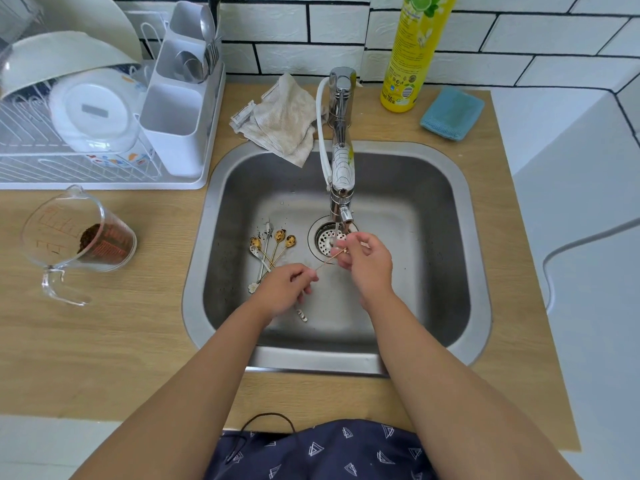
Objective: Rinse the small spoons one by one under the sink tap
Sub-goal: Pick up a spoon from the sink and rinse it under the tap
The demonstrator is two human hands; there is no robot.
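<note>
Gold spoon [329, 260] pinched under tap [341, 161].

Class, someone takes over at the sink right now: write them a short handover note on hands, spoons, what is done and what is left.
Left hand pinches the handle end of a gold spoon. Right hand holds its bowl end under the tap, over the drain.
Dirty spoons lie on the sink floor, left of the drain.
Done: one spoon is being rinsed.
Left: finish it, then rinse the others one by one.
</note>
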